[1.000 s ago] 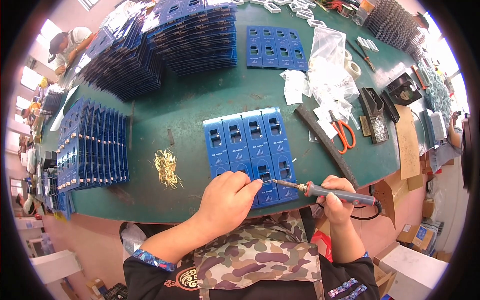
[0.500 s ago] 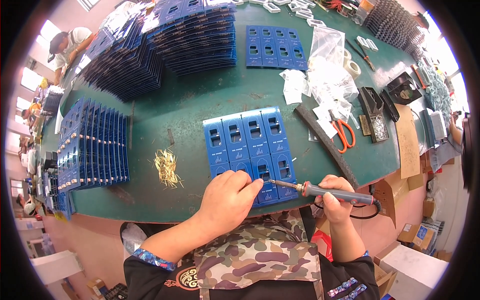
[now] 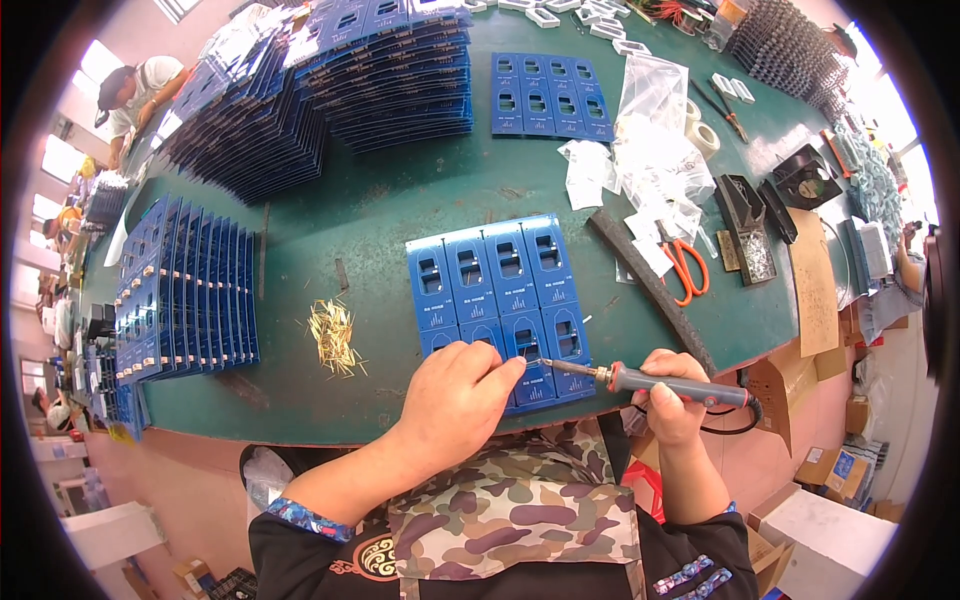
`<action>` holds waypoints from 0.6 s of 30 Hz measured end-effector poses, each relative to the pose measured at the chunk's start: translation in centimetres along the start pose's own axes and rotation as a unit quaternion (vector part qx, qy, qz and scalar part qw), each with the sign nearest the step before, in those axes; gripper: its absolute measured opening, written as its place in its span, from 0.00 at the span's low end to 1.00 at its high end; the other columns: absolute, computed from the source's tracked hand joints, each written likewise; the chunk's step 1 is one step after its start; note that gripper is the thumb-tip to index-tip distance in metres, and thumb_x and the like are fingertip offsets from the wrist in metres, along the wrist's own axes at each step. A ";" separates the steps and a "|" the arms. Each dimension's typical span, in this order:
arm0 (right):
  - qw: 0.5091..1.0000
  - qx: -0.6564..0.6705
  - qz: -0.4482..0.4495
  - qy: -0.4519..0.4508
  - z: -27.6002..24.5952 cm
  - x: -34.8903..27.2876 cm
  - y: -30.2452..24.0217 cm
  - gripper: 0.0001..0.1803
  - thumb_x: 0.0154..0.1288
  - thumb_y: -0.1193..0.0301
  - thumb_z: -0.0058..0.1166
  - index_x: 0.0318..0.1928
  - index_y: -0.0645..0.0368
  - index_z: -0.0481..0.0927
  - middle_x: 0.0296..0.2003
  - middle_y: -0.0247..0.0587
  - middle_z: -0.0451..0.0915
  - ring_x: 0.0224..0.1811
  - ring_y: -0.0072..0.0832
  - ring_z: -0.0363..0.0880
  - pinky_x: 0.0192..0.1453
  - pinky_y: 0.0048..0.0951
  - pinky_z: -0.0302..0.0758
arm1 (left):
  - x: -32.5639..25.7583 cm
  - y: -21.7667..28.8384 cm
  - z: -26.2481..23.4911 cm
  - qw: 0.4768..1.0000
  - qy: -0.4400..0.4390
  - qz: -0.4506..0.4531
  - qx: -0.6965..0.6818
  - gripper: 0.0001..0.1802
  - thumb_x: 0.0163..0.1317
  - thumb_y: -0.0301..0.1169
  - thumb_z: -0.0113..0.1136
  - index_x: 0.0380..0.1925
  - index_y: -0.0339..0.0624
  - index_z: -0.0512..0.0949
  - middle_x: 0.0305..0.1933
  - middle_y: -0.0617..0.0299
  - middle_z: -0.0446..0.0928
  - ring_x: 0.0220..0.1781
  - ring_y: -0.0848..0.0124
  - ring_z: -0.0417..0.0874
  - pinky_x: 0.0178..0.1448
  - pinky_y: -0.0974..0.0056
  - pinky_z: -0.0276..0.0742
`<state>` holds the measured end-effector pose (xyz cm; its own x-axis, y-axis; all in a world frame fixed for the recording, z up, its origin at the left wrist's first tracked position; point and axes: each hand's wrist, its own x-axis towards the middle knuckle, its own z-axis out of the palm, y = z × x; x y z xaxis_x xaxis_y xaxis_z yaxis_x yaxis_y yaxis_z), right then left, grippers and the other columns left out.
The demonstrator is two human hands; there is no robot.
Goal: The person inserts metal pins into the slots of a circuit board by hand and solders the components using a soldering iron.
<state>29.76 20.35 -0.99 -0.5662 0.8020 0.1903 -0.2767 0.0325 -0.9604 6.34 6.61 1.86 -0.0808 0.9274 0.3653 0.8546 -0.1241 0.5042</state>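
Observation:
A blue circuit-board panel (image 3: 518, 300) with two rows of rectangular cut-outs lies flat on the bench in front of me. My left hand (image 3: 455, 395) rests over its near left part, thumb and fingertips pinched by a near-row cut-out; anything between them is too small to make out. In my right hand (image 3: 672, 410) is a soldering iron (image 3: 635, 380) with a grey handle, gripped from the right side. Its tip points left and reaches the panel close to my left fingertips. A loose heap of thin gold-coloured pins (image 3: 335, 335) lies left of the panel.
Tall stacks of blue panels (image 3: 390, 90) fill the back left; upright panels (image 3: 185, 300) stand at left. Another panel (image 3: 552, 95) lies behind. To the right are a dark bar (image 3: 650, 285), orange-handled scissors (image 3: 688, 270), plastic bags (image 3: 655, 150) and a black tray (image 3: 745, 230).

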 end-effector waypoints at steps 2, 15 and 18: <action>1.000 -0.019 -0.007 -0.011 -0.2 0.1 0.0 0.10 0.53 0.78 0.55 0.37 0.69 0.79 0.27 0.44 0.78 0.24 0.26 0.77 0.28 0.25 0.74 | 0.1 0.1 0.0 1.000 -0.005 -0.001 0.004 0.15 0.48 0.21 0.64 0.38 0.43 0.80 0.29 0.61 0.73 0.29 0.61 0.75 0.31 0.58 0.71; 0.998 -0.048 -0.016 -0.027 -0.1 0.2 -0.1 0.10 0.55 0.74 0.58 0.37 0.68 0.79 0.23 0.43 0.80 0.23 0.26 0.76 0.28 0.25 0.73 | 0.3 0.2 0.2 1.000 -0.003 0.005 0.012 0.14 0.48 0.21 0.63 0.37 0.42 0.80 0.28 0.61 0.72 0.28 0.61 0.75 0.30 0.59 0.71; 0.998 0.037 0.032 0.034 -0.2 -0.2 0.1 0.10 0.55 0.74 0.58 0.37 0.68 0.79 0.24 0.44 0.81 0.23 0.26 0.76 0.28 0.25 0.73 | 0.1 0.1 0.1 1.000 0.004 0.004 0.000 0.14 0.48 0.21 0.63 0.37 0.42 0.80 0.28 0.61 0.72 0.28 0.61 0.75 0.30 0.59 0.70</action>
<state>30.00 20.30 -1.13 -0.5304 0.8402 0.1124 -0.2993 -0.0616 -0.9522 6.49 6.69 1.87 -0.0783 0.9233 0.3759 0.8547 -0.1319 0.5020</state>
